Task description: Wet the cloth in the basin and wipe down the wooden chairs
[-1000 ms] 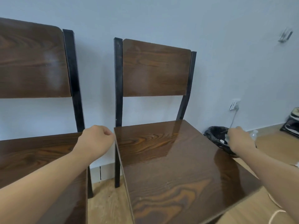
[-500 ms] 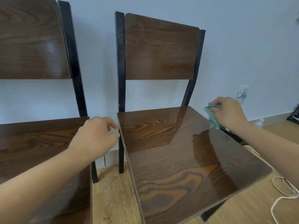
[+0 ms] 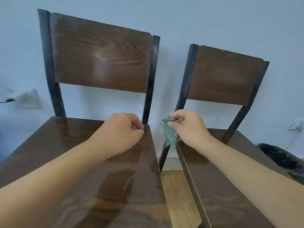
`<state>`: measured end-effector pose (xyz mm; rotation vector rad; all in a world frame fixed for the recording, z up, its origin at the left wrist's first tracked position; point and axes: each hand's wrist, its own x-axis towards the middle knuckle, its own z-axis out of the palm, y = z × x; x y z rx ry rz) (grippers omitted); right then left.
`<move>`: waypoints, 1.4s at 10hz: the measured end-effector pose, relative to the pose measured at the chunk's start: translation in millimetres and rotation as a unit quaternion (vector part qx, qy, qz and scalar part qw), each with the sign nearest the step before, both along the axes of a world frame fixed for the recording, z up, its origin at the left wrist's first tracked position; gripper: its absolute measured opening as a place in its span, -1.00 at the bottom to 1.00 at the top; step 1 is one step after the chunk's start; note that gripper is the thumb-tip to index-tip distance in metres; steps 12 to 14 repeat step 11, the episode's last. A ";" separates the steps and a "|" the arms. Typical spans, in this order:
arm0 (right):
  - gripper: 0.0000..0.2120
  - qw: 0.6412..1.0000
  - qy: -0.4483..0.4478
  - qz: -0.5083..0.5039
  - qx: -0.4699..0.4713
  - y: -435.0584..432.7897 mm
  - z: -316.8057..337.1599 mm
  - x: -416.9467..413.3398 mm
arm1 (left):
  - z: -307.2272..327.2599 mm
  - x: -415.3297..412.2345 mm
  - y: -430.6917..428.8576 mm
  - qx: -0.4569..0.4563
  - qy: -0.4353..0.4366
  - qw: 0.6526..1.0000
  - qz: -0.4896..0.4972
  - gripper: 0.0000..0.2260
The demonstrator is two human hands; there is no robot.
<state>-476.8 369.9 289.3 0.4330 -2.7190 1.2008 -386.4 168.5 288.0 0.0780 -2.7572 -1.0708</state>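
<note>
Two dark wooden chairs with black metal frames stand side by side against the wall: the left chair [image 3: 102,56] and the right chair [image 3: 225,76]. My right hand [image 3: 189,129] pinches a small crumpled green cloth [image 3: 170,134], which hangs over the gap between the two seats, at the right seat's inner edge. My left hand [image 3: 121,132] hovers as a loose fist over the back right part of the left chair's glossy seat [image 3: 49,145], with nothing in it. The basin is out of sight.
A black bin with a dark liner [image 3: 279,155] stands on the floor to the right of the right chair. A wall socket with a white cable [image 3: 296,127] is beyond it. A pale blurred object [image 3: 28,97] sits at the wall on the left. Wooden floor [image 3: 177,195] shows between the seats.
The view has swung left, so both chairs are centred. My right hand has carried the cloth from the right chair's far side to the gap between the seats. The left hand stays a loose fist.
</note>
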 end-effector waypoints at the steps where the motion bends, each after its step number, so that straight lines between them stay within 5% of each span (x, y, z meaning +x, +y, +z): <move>1: -0.80 0.996 -0.033 0.067 -0.043 -84.6 0.4 30.3 | 11.3 38.4 -61.0 0.025 0.008 0.998 0.052 -0.91; 4: -0.81 0.944 -0.066 0.299 -0.123 -321.4 -4.7 202.5 | 6.0 237.9 -237.0 0.081 -0.029 0.955 0.283 -0.85; 6: -0.76 0.897 -0.023 0.441 -0.020 -388.8 -56.6 332.9 | -58.1 361.3 -281.1 0.151 -0.067 0.896 0.412 -0.91; 8: -0.74 0.880 -0.153 0.441 0.094 -395.9 -179.1 362.3 | -177.0 404.8 -268.6 0.202 -0.168 0.841 0.473 -0.87; 10: -0.69 0.861 -0.327 0.363 0.137 -371.3 -299.7 365.4 | -267.6 427.9 -243.1 0.190 -0.246 0.829 0.464 -0.90; 14: -0.64 0.847 -0.380 0.351 0.123 -359.5 -329.6 367.4 | -284.6 427.1 -234.8 0.173 -0.258 0.824 0.473 -0.90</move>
